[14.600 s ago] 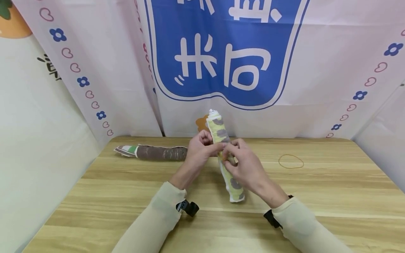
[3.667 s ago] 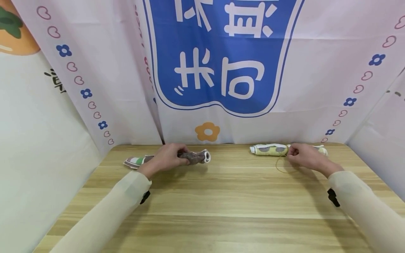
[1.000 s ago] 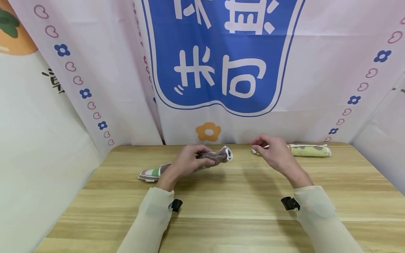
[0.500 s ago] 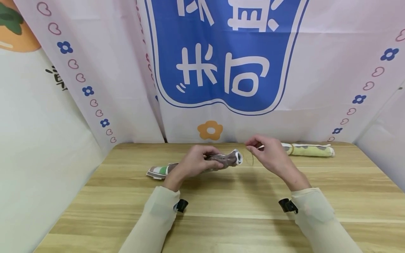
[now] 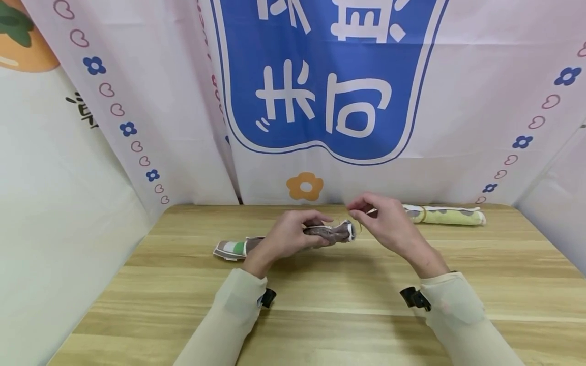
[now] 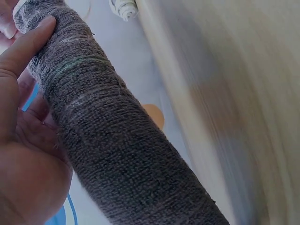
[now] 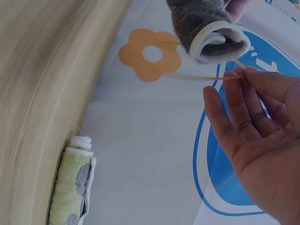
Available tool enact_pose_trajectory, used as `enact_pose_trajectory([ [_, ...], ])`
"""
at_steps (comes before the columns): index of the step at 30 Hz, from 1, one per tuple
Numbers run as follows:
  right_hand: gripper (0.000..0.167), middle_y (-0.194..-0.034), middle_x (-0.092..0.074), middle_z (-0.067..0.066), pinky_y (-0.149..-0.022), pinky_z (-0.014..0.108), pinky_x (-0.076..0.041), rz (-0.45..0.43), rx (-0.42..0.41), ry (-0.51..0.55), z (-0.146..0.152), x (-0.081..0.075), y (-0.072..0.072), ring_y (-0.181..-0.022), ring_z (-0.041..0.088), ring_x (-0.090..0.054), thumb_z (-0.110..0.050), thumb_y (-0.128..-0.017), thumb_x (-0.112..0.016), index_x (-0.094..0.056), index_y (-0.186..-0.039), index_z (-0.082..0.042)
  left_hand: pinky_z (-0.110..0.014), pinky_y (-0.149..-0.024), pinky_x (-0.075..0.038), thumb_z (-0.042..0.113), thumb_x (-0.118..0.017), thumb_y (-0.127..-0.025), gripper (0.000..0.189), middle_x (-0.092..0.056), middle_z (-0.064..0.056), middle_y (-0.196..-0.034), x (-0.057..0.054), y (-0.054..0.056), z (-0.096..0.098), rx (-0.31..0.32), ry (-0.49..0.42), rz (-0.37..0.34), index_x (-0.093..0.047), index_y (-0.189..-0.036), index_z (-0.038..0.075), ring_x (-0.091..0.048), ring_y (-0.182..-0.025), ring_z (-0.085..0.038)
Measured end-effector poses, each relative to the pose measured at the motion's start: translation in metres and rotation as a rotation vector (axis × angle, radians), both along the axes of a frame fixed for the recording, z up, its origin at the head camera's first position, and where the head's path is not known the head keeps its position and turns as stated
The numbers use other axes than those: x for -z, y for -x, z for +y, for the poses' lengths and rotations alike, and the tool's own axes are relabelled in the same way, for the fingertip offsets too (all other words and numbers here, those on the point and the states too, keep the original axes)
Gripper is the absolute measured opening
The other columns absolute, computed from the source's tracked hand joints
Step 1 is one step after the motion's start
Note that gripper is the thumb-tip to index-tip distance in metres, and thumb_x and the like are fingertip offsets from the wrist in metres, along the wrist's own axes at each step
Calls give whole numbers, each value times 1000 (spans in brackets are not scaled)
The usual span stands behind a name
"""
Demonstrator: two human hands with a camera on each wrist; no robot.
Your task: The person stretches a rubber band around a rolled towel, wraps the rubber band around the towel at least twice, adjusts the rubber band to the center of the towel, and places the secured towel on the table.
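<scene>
My left hand (image 5: 293, 235) grips a rolled brown towel (image 5: 336, 233) near its right end, thumb on the near side. The towel's left end carries green and white stripes and sits lower than the right. In the left wrist view the terry cloth of the brown towel (image 6: 117, 126) fills the middle. Between thumb and forefinger my right hand (image 5: 389, 223) pinches a thin yellow rubber band (image 7: 201, 77). The band hangs in a loop by the towel's open, white-edged end; whether it goes round that end is hard to tell.
A rolled yellow-green towel (image 5: 450, 217) with grey spots lies at the table's back right, a rubber band (image 5: 423, 214) round its middle. Behind the wooden table (image 5: 320, 315) hangs a white cloth (image 5: 462, 101) with a blue printed sign.
The brown towel was lifted and carried right in my left hand. My right hand picked the rubber band up near the spotted towel and moved left to the brown towel's open end.
</scene>
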State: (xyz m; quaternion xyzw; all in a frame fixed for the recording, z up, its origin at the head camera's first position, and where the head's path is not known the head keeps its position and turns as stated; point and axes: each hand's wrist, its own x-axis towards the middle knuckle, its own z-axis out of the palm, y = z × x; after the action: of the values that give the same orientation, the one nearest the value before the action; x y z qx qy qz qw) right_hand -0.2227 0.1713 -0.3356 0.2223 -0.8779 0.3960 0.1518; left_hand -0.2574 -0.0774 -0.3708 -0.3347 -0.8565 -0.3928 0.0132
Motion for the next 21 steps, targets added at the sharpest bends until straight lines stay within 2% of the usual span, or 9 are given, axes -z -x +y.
enact_pose_trajectory([
  [9,8,-102,-77,5,-84,44,-61,-15,-32,-17,-4,-1,-4,-92,22,-72,-3,-101,-72,-77,-108,-4,-29,-76,-57,13,-89,-89,49,-75,6,-100,3,-1,4,18,-1,9,-73,-135,17,-68,-91,-11],
  [15,9,-103,-77,5,-83,43,-61,-11,-47,-20,-3,-4,-6,-92,22,-73,-2,-100,-73,-77,-108,-4,-30,-79,-56,13,-87,-91,30,-76,5,-111,5,1,6,24,-23,48,-80,-119,17,-66,-91,-11],
  [21,11,-100,-75,6,-84,42,-62,-33,-70,-69,3,-8,-5,-93,23,-71,1,-98,-74,-76,-108,-3,-33,-78,-55,12,-84,-93,19,-74,5,-103,5,2,3,-24,-50,37,-79,-110,17,-64,-88,-15],
])
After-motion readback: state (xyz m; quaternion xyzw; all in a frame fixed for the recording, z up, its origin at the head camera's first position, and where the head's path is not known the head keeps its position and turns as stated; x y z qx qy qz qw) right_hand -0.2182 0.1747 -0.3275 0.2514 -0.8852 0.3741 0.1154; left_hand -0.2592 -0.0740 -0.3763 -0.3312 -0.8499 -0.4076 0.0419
